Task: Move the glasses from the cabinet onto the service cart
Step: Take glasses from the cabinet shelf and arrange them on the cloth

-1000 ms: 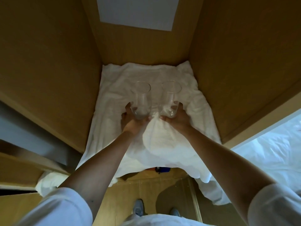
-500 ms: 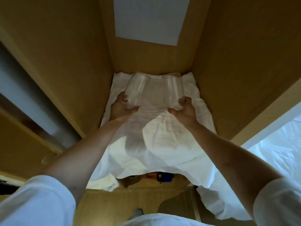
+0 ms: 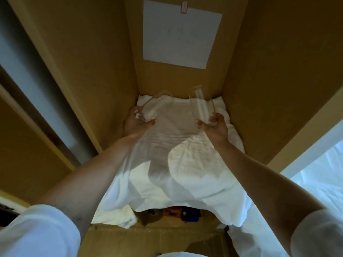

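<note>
**Cabinet** (image 3: 89, 67): a tan wooden compartment, open at the front, with side walls left and right and a back wall at the far end.

**Sheet of paper** (image 3: 181, 36): white and flat on the back wall. A small red-edged label (image 3: 184, 10) sits at its top edge. Any writing is too faint to read.

**Cloth** (image 3: 185, 164): white and creased. It covers the cabinet shelf and hangs over its front edge.

**Left glass** (image 3: 155, 105): clear and blurred. It is inside the cabinet over the far part of the cloth, tilted with its rim up and to the right.

**Left hand** (image 3: 135, 123): palm up, with fingers and thumb curled round the lower end of the left glass.

**Right glass** (image 3: 201, 104): clear and blurred. It is inside the cabinet nearer the right wall, tilted with its rim up and to the left. Bare cloth shows between the two glasses.

**Right hand** (image 3: 214, 127): palm up, with fingers and thumb curled round the base of the right glass.

The blur hides whether either base touches the cloth.

**Sleeves** (image 3: 37, 232): white, at both lower corners, with the forearms bare.

**Blue and orange items** (image 3: 191, 214): on a lower level beneath the overhanging cloth, too small to identify.

**Bedding** (image 3: 324, 175): white and rumpled, outside the cabinet at the right.
</note>
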{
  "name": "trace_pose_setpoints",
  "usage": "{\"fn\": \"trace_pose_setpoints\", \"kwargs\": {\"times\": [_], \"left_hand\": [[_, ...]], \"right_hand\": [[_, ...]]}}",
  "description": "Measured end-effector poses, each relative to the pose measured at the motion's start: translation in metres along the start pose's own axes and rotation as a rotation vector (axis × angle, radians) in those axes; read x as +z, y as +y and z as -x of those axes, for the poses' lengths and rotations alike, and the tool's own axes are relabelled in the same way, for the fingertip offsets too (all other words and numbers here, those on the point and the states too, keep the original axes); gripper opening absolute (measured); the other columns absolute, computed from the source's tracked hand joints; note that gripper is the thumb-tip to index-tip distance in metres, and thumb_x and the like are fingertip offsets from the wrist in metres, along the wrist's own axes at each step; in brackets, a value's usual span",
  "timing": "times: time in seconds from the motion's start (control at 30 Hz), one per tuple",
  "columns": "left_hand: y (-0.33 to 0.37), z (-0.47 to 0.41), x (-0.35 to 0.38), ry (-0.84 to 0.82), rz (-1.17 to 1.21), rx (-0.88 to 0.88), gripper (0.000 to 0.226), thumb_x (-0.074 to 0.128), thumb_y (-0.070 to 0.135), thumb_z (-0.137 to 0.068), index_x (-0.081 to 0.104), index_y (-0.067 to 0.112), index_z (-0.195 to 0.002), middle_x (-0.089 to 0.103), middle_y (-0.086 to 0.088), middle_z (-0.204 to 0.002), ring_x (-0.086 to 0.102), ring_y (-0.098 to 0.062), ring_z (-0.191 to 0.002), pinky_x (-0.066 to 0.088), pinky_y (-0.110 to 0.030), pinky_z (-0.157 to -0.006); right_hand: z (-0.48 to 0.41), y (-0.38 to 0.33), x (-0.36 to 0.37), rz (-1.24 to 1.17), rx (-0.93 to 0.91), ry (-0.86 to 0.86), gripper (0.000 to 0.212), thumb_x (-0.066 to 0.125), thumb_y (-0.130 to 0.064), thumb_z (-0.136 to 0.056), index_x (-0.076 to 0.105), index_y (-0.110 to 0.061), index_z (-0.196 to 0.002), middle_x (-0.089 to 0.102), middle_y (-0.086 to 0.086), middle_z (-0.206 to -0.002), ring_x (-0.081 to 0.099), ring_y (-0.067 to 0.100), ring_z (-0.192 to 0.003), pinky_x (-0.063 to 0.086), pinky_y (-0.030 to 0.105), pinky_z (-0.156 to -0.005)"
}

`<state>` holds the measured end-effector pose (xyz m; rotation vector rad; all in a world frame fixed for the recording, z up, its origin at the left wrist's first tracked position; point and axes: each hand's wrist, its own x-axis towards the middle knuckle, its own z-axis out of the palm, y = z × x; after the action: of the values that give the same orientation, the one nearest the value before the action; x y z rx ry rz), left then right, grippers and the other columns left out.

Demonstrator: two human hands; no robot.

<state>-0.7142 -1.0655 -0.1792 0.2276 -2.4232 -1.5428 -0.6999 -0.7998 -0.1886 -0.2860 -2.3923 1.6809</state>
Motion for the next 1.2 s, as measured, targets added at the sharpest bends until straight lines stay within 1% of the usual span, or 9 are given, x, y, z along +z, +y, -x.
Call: {"fn": "trace_pose_setpoints", "kwargs": {"times": [0.13, 0.27, 0.4, 0.57, 0.7, 0.83, 0.97, 1.07, 1.2], "left_hand": [[0.005, -0.008, 0.001, 0.052, 0.092, -0.026, 0.095, 0.087, 0.034, -0.061, 0.032, 0.018, -0.137, 0.06, 0.0, -0.105, 0.058, -0.015, -0.098, 0.045, -0.026, -0.088], [0.018, -0.015, 0.005, 0.078, 0.178, 0.003, 0.097, 0.086, 0.025, -0.066, 0.026, 0.014, -0.142, 0.06, 0.0, -0.09, 0.061, -0.019, -0.099, 0.045, -0.024, -0.09], [0.027, -0.022, 0.01, 0.09, 0.203, 0.047, 0.094, 0.085, 0.024, -0.067, 0.027, 0.011, -0.14, 0.06, -0.023, -0.11, 0.06, -0.025, -0.105, 0.044, -0.022, -0.088], [0.034, -0.029, 0.017, 0.039, 0.171, 0.042, 0.087, 0.081, 0.015, -0.073, 0.025, 0.006, -0.139, 0.05, -0.004, -0.121, 0.05, -0.012, -0.105, 0.037, -0.01, -0.077], [0.026, -0.037, 0.019, 0.006, 0.113, -0.007, 0.083, 0.08, 0.028, -0.074, 0.035, 0.007, -0.139, 0.051, -0.009, -0.133, 0.052, -0.022, -0.12, 0.038, -0.021, -0.087], [0.007, -0.048, 0.031, -0.057, 0.08, 0.104, 0.073, 0.082, 0.022, -0.07, 0.042, 0.008, -0.13, 0.053, -0.001, -0.115, 0.055, -0.02, -0.108, 0.042, -0.025, -0.087], [-0.019, -0.038, 0.046, -0.079, 0.069, 0.151, 0.069, 0.083, 0.021, -0.069, 0.044, 0.018, -0.125, 0.052, 0.009, -0.114, 0.054, -0.014, -0.107, 0.042, -0.021, -0.085], [-0.038, -0.031, 0.051, -0.036, 0.145, 0.168, 0.082, 0.081, 0.029, -0.068, 0.036, 0.027, -0.137, 0.049, 0.008, -0.132, 0.049, -0.014, -0.123, 0.043, -0.027, -0.1], [-0.053, -0.029, 0.058, -0.083, 0.082, 0.064, 0.111, 0.084, 0.026, -0.068, 0.01, 0.023, -0.15, 0.036, -0.008, -0.149, 0.041, -0.018, -0.132, 0.038, -0.022, -0.1]], "right_hand": [[0.0, -0.013, -0.004, -0.155, 0.033, 0.009, 0.05, 0.082, -0.025, -0.071, 0.042, -0.022, -0.101, 0.05, -0.005, -0.095, 0.056, 0.02, -0.095, 0.05, 0.023, -0.081], [-0.007, -0.021, -0.012, -0.113, -0.019, 0.04, 0.089, 0.082, -0.063, -0.05, 0.048, -0.02, -0.121, 0.055, -0.003, -0.103, 0.058, 0.019, -0.098, 0.048, 0.03, -0.091], [-0.012, -0.024, -0.012, -0.075, -0.04, 0.033, 0.088, 0.078, -0.035, -0.075, 0.025, -0.021, -0.145, 0.047, -0.006, -0.117, 0.049, 0.01, -0.105, 0.042, 0.028, -0.094], [-0.02, -0.031, -0.003, -0.103, -0.025, 0.042, 0.088, 0.078, -0.027, -0.078, 0.023, -0.02, -0.147, 0.039, -0.025, -0.096, 0.044, 0.007, -0.105, 0.035, 0.023, -0.09], [-0.027, -0.036, 0.013, -0.111, 0.003, 0.041, 0.084, 0.077, -0.024, -0.078, 0.026, -0.019, -0.145, 0.044, -0.019, -0.106, 0.044, 0.007, -0.105, 0.04, 0.026, -0.095], [-0.04, -0.038, 0.032, -0.018, -0.003, -0.018, 0.082, 0.079, -0.023, -0.076, 0.031, -0.018, -0.142, 0.048, -0.007, -0.117, 0.05, 0.008, -0.104, 0.043, 0.024, -0.089], [-0.045, -0.028, 0.054, 0.09, -0.002, -0.151, 0.086, 0.08, -0.023, -0.074, 0.03, -0.021, -0.144, 0.049, -0.016, -0.102, 0.047, 0.005, -0.104, 0.043, 0.021, -0.091], [-0.045, -0.019, 0.065, 0.064, -0.018, -0.166, 0.086, 0.076, -0.018, -0.079, 0.023, -0.024, -0.146, 0.044, -0.021, -0.106, 0.048, -0.001, -0.099, 0.042, 0.015, -0.085], [-0.04, 0.008, 0.087, 0.078, -0.122, -0.155, 0.063, 0.05, 0.015, -0.087, 0.028, -0.012, -0.14, 0.047, -0.007, -0.114, 0.055, 0.008, -0.097, 0.057, 0.032, -0.073]]}}
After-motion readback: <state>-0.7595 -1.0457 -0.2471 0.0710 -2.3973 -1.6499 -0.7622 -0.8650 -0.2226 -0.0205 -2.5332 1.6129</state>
